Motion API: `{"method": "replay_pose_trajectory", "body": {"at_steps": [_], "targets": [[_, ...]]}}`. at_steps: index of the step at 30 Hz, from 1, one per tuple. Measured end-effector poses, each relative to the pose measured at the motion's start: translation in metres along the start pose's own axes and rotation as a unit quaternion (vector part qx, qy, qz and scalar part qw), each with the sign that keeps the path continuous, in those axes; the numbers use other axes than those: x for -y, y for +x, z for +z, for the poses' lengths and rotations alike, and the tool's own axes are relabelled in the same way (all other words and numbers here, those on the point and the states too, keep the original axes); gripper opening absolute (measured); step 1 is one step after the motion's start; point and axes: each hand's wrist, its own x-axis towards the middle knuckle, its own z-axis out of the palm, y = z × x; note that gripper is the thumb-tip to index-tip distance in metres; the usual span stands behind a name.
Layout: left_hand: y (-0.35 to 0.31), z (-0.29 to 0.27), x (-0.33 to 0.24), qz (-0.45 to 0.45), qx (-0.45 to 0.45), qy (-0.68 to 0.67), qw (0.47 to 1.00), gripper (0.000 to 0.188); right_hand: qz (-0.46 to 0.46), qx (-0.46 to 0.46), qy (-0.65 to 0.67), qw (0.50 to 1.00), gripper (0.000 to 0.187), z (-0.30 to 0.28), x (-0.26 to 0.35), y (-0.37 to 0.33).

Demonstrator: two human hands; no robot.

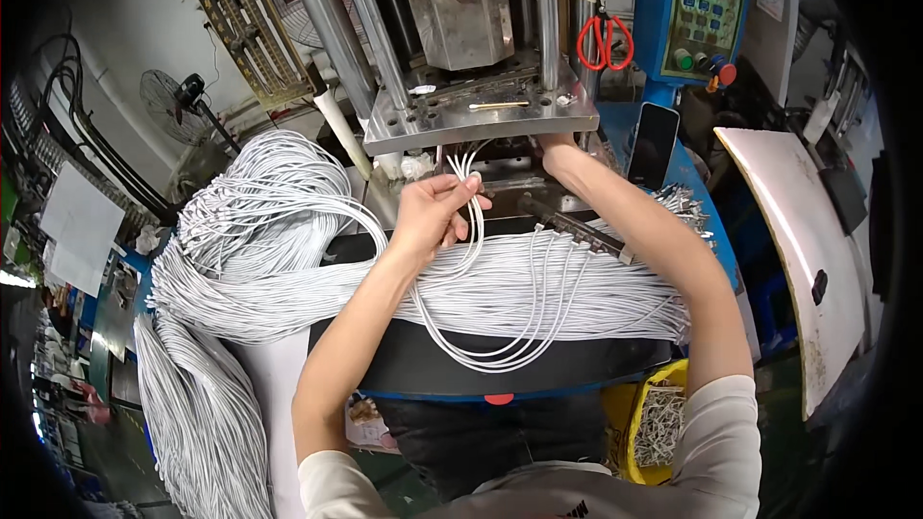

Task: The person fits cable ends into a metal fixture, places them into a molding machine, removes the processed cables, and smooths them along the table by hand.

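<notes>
My left hand [440,213] pinches several white cables [473,240] between thumb and fingers, just in front of the press. Their upper ends rise above the fingers toward the metal press plate [481,125]. Below the hand the cables loop down over the black table edge and curve back up to a dark metal bar [577,229] with small connectors along it. My right hand [556,149] reaches in under the plate; its fingers are hidden there. A thick layer of white cables [481,293] lies across the table beneath both forearms.
More cable bundles [260,192] heap at the left, with one [212,413] hanging down. A blue control box [697,14], red-handled scissors [605,40] and a phone [654,144] are at the right. A yellow bin [635,423] holds small pale scraps. Steel columns [327,19] flank the press.
</notes>
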Motion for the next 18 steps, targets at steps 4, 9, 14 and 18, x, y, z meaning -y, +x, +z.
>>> {"method": "replay_pose_trajectory", "body": {"at_steps": [4,9,14,18], "targets": [[-0.072,-0.014,-0.045,-0.053,0.014,0.002,0.998,0.025,0.133,0.147,-0.158,0.967,0.027,-0.026,0.089,-0.085],[-0.096,-0.084,-0.015,0.354,-0.331,0.292,0.824,0.028,-0.15,0.193,-0.313,0.918,0.032,-0.048,0.1,-0.087],[-0.057,-0.204,0.004,0.191,-0.449,0.285,0.825,0.044,-0.218,0.373,-0.433,0.791,0.038,-0.043,0.108,-0.097],[-0.047,-0.213,0.017,0.094,-0.433,0.281,0.851,0.052,-0.241,0.332,-0.433,0.803,0.038,-0.088,0.144,-0.122]]}}
